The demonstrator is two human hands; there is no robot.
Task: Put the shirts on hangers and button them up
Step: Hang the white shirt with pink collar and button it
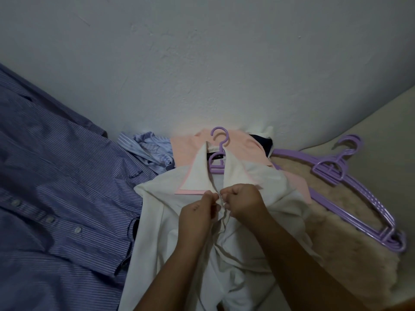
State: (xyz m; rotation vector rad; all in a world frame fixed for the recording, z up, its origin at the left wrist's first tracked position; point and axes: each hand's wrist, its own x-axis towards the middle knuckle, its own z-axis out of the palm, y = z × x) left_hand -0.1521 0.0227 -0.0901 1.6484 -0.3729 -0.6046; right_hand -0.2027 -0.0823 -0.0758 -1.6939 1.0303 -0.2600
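A white shirt (170, 221) with a pink-edged collar lies in front of me on a purple hanger (219, 151), whose hook sticks out above the collar. My left hand (199, 212) pinches the left edge of the shirt's front just below the collar. My right hand (243, 200) pinches the right edge, and the two hands meet at the top of the placket. A blue striped shirt (56, 198) lies spread out at the left, with its buttons showing.
A stack of spare purple hangers (350, 187) rests on a beige fluffy cushion (336, 232) at the right. Behind the white shirt are a pink garment (186, 151), a crumpled light blue striped shirt (150, 149) and something dark. A white wall (202, 63) rises close behind.
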